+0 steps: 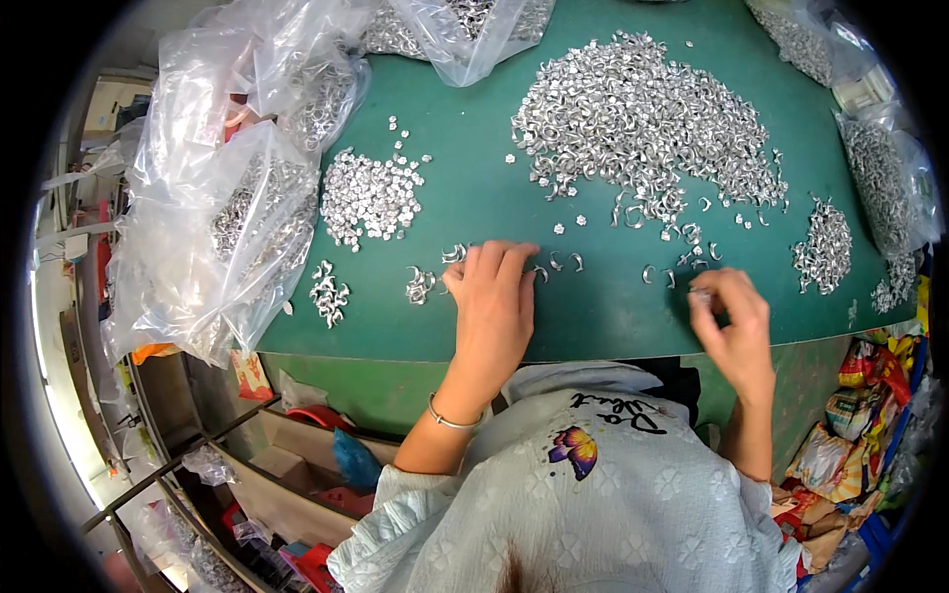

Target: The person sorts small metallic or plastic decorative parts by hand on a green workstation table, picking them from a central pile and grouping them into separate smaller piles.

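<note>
Small curved silver metal pieces lie scattered on the green tabletop (603,321) around both hands. My left hand (497,292) rests palm down, fingers stretched and partly apart, touching the table beside a few curved pieces (565,262); what lies under the palm is hidden. To its left sits a small cluster of silver pieces (419,286). My right hand (733,314) is closed in a pinch on a small silver metal piece (701,295), just above the table. Several loose curved pieces (648,274) lie between the hands. A large heap of curved pieces (643,119) spreads beyond them.
Flower-shaped silver pieces (371,196) form a pile at left, above a smaller pile (328,295). Another pile (822,247) is at right. Clear plastic bags (227,208) of metal parts crowd the left edge; another bag (880,183) stands far right. Drawers (287,474) are below left.
</note>
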`<action>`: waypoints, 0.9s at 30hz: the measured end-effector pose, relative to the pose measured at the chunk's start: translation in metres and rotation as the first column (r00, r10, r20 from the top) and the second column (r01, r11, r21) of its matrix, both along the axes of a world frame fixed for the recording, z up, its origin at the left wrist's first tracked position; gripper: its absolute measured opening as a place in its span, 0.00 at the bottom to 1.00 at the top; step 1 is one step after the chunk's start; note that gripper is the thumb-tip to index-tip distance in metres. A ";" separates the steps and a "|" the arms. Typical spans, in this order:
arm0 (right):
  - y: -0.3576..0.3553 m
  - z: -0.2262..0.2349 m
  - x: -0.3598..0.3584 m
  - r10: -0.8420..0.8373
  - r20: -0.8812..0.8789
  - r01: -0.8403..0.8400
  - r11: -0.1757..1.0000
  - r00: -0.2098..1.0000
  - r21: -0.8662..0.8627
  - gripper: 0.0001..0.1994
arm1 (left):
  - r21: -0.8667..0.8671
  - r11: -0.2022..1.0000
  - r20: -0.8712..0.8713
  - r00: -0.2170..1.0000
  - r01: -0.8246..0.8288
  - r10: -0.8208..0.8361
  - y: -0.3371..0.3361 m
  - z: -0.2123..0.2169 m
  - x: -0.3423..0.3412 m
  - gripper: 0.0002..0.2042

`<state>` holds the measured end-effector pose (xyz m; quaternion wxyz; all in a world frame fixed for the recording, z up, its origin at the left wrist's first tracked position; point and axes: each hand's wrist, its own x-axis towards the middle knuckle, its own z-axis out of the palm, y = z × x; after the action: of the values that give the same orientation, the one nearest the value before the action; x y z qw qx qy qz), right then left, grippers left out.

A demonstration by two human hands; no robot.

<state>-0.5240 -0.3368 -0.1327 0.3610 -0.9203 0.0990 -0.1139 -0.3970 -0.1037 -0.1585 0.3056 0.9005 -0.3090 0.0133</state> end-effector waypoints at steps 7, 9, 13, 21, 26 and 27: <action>0.039 -0.011 0.025 0.206 0.058 -0.207 0.978 0.977 0.010 0.07 | 0.077 0.997 0.045 0.998 0.032 -0.035 -0.003 -0.002 -0.003 0.14; 0.038 -0.012 0.022 0.205 0.047 -0.205 0.979 0.978 -0.004 0.07 | 0.064 0.997 0.016 0.999 0.049 -0.050 -0.004 0.003 -0.005 0.15; 0.008 -0.014 0.001 0.016 0.063 -0.010 0.996 0.998 -0.085 0.05 | -0.120 0.971 -0.035 0.977 0.205 -0.211 -0.017 0.011 -0.023 0.16; -0.097 -0.017 -0.042 -0.429 0.140 0.450 0.824 0.892 -0.344 0.04 | -0.262 0.817 -0.040 0.840 0.514 -0.542 -0.145 0.008 -0.067 0.14; -0.131 -0.024 -0.041 -0.420 0.198 0.457 0.708 0.885 -0.539 0.06 | -0.156 0.815 -0.010 0.824 0.559 -0.567 -0.209 0.008 -0.088 0.17; -0.130 -0.019 -0.044 -0.440 0.156 0.441 0.682 0.885 -0.584 0.08 | -0.161 0.811 -0.001 0.822 0.563 -0.570 -0.210 0.005 -0.090 0.17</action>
<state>-0.5679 -0.4663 -0.1519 0.0106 -0.9349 0.2750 -0.2241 -0.4869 -0.3139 -0.1534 0.3714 0.7415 -0.5534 -0.0769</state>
